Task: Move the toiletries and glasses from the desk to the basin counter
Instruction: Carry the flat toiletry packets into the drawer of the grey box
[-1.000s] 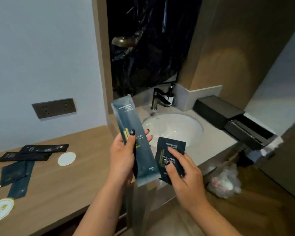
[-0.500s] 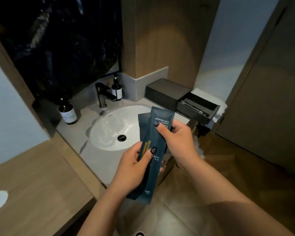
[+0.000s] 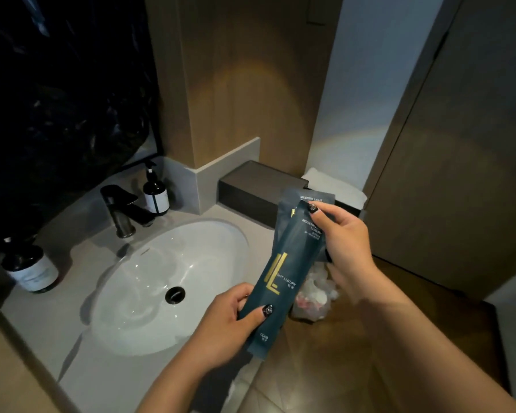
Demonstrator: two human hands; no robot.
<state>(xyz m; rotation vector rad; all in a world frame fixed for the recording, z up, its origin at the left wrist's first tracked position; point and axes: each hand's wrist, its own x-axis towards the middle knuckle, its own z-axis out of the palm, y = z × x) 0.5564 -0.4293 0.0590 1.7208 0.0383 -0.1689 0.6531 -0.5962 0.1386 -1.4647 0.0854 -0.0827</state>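
Two dark teal toiletry packets are held together in the air over the right front edge of the basin counter [image 3: 72,380]. The long comb packet [image 3: 283,281] lies in front, and the shorter packet [image 3: 306,195] peeks out behind its top. My left hand [image 3: 230,326] pinches the long packet's lower end with the thumb on its face. My right hand [image 3: 344,239] pinches the top ends of both packets. The white basin [image 3: 149,287] lies just left of the packets.
A black tap [image 3: 121,208] and a dark pump bottle [image 3: 155,195] stand behind the basin, and another dark bottle [image 3: 32,269] at the left. A black box [image 3: 251,186] sits at the counter's right end. A plastic-lined bin [image 3: 313,293] stands on the floor below.
The view has swung right from the desk to the basin. The two packets, held apart before, are now stacked and have moved right toward the black box.
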